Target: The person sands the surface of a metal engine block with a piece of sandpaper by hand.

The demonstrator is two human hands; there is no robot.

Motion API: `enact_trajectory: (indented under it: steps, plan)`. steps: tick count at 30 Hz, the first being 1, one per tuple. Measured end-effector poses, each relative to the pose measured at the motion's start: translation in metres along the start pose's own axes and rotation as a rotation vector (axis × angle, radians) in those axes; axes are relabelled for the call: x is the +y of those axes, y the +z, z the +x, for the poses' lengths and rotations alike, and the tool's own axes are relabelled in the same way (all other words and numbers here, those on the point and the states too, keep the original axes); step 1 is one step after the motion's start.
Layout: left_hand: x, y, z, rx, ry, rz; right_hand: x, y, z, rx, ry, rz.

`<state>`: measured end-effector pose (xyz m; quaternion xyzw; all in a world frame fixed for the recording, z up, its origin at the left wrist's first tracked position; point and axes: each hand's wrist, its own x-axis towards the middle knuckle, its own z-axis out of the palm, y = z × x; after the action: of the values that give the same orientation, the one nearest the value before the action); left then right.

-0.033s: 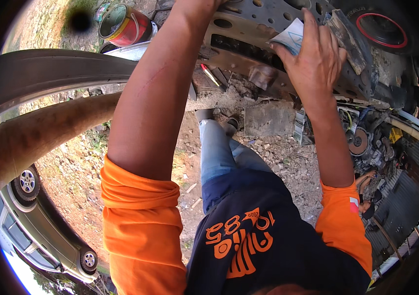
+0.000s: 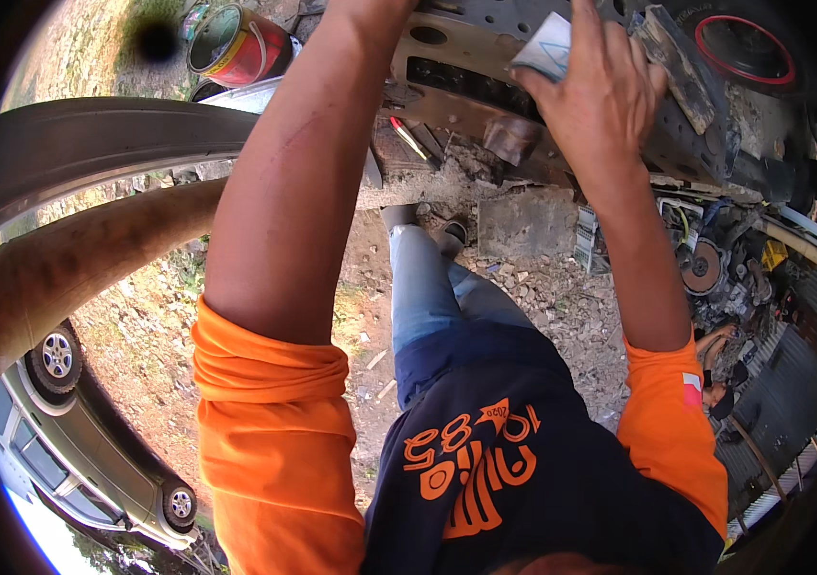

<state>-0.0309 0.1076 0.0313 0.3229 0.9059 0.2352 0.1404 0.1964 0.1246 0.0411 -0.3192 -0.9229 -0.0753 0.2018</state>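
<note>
Head view: at one o'clock the right hand (image 2: 600,96) is laid flat on a folded pale sheet, apparently abrasive paper (image 2: 544,46), its fingers closed over it and pressing it against the rusty perforated metal frame (image 2: 471,57) at twelve o'clock. The left hand is cut off by the upper edge beyond the raised forearm, so its grip cannot be told. Rubbing or cleaning of the frame is judged to be under way; steady pressure and short strokes along the metal would be called for next. A red paint can (image 2: 236,43) is seen at eleven o'clock.

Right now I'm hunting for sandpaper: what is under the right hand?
Under the right hand a pale folded sheet lies pressed on the rusty metal part. The hand covers most of the sheet. The left hand is out of view.
</note>
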Motion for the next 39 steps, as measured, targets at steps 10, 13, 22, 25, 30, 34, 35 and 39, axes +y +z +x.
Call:
enact_trajectory:
  steps: [10, 13, 22, 25, 30, 34, 35, 39]
  plan:
    - [-0.003, 0.002, 0.015, -0.018, -0.002, -0.006, -0.009, 0.004, 0.015, 0.018, -0.019, 0.079]
    - [0.003, -0.012, -0.001, 0.026, -0.037, -0.05, -0.005, 0.008, 0.012, -0.013, -0.001, 0.0]
    - [-0.002, 0.003, 0.013, 0.015, -0.049, -0.022, 0.002, 0.007, 0.003, -0.024, 0.05, -0.012]
    - [0.013, 0.008, 0.005, -0.037, -0.052, -0.02, -0.007, 0.006, 0.006, 0.019, 0.057, 0.031]
    - [0.0, -0.006, 0.004, 0.027, -0.103, 0.051, -0.011, 0.01, 0.006, 0.06, 0.027, 0.127]
    - [0.0, 0.006, 0.015, 0.012, -0.034, -0.033, -0.023, 0.02, 0.015, 0.112, 0.006, 0.162]
    - [0.001, 0.007, 0.013, -0.001, -0.034, -0.03, -0.023, 0.021, 0.012, 0.1, 0.011, 0.148]
    - [-0.003, -0.001, 0.013, 0.034, -0.044, 0.01, -0.019, 0.012, 0.001, 0.098, 0.048, 0.155]
